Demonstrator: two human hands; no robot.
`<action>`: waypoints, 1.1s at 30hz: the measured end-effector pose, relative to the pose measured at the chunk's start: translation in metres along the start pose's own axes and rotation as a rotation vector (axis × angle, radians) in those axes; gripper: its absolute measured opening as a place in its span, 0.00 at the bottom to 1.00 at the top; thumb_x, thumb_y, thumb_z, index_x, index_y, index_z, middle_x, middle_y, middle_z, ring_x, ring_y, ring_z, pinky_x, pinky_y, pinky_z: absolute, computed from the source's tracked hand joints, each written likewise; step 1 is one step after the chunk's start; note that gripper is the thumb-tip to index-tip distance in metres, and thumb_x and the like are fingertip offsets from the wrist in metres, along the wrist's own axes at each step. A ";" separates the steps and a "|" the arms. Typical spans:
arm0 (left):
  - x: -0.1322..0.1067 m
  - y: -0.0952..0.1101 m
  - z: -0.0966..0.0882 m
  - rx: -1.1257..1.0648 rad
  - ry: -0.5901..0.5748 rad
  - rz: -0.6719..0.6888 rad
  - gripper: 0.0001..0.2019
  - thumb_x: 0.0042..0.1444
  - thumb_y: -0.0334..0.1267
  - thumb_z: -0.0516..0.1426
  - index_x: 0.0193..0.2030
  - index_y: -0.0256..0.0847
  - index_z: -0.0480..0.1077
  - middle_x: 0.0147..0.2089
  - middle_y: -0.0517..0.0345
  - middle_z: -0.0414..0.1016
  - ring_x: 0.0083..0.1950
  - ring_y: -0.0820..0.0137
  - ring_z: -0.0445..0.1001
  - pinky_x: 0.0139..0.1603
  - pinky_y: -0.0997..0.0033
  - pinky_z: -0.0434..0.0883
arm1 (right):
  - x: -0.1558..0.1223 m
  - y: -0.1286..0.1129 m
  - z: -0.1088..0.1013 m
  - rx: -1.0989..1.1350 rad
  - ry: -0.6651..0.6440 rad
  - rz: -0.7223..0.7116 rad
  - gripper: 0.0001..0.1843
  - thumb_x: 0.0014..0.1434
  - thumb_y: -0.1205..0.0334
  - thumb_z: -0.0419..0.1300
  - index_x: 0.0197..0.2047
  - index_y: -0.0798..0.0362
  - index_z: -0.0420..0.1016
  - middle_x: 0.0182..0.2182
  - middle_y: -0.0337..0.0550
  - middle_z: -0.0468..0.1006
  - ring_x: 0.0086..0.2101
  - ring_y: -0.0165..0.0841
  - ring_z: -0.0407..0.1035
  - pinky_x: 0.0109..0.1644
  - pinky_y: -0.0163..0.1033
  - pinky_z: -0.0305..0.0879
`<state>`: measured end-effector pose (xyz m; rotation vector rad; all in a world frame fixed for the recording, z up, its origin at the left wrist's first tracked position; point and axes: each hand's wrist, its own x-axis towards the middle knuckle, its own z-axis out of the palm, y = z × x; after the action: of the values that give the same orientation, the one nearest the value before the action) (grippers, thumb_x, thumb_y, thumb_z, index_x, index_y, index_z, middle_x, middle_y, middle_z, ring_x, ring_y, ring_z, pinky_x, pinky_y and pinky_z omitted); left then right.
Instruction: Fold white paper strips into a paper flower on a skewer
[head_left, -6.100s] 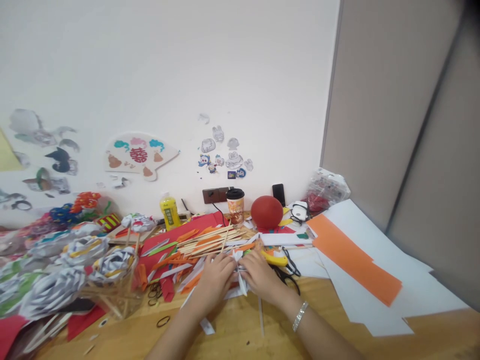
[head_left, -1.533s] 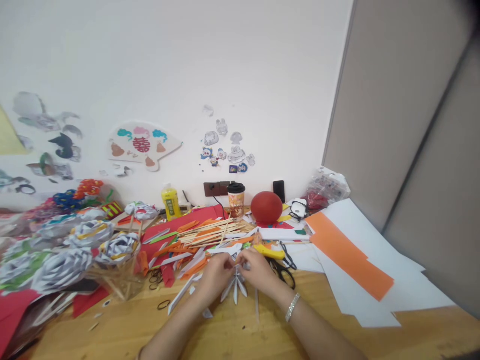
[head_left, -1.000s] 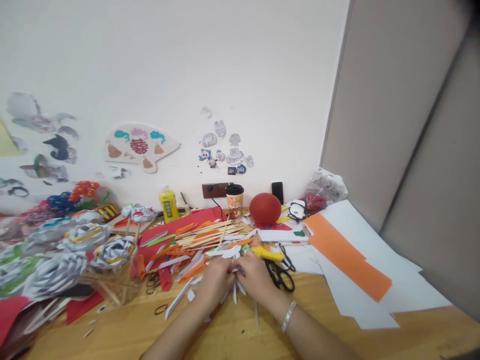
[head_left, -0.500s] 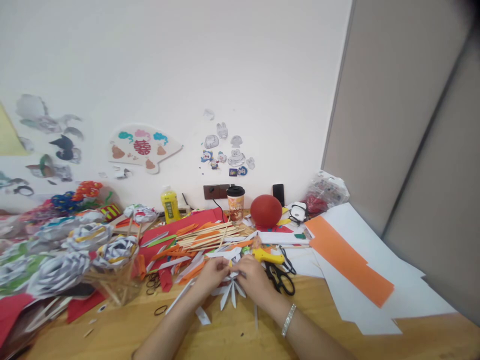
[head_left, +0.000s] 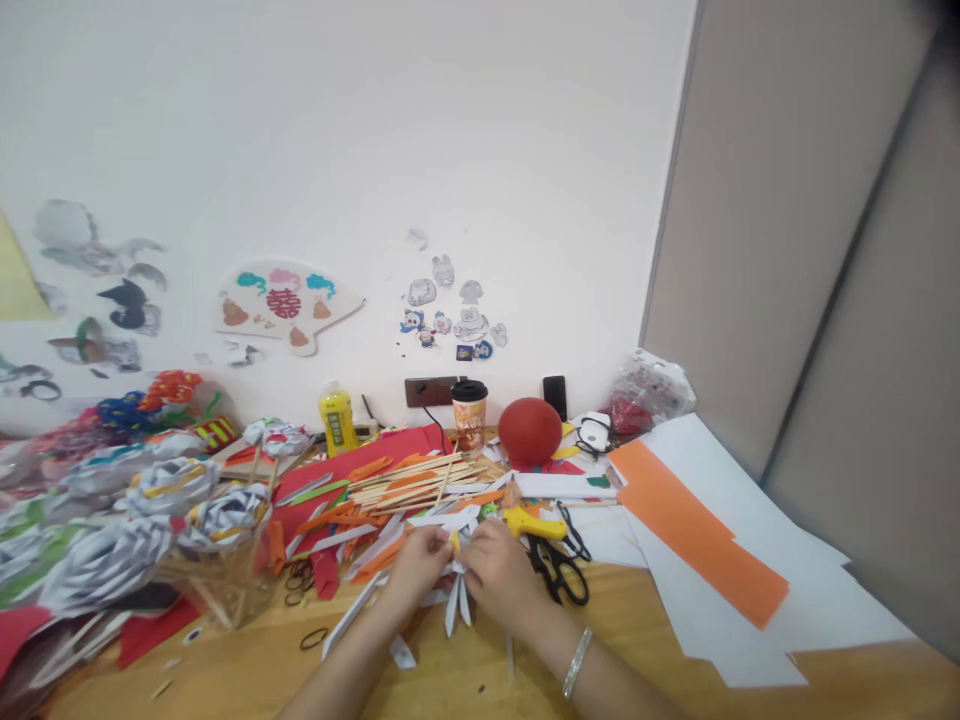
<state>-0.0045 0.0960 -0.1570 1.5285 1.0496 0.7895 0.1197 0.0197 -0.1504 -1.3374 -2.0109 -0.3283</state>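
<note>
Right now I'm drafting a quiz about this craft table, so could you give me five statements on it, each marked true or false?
1. Both the left hand and the right hand touch the folded white paper piece. True.
2. The silver bracelet is on the left wrist. False: it is on the right wrist.
3. The black-handled scissors lie to the right of the right hand. True.
4. The orange paper lies beneath the white sheets. False: it lies on top of them.
5. The yellow bottle stands left of the lidded paper cup. True.
</note>
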 end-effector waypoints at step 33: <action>-0.007 0.013 -0.011 0.759 0.060 0.407 0.14 0.56 0.40 0.45 0.42 0.36 0.66 0.41 0.46 0.72 0.42 0.62 0.69 0.44 0.63 0.64 | -0.033 0.139 -0.073 -0.418 -0.232 0.609 0.09 0.51 0.73 0.54 0.27 0.57 0.75 0.30 0.50 0.76 0.37 0.37 0.66 0.41 0.38 0.54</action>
<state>-0.0139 0.0929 -0.1416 2.4315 1.1665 0.7465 0.2797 0.0168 -0.1413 -2.2562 -1.6457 -0.3259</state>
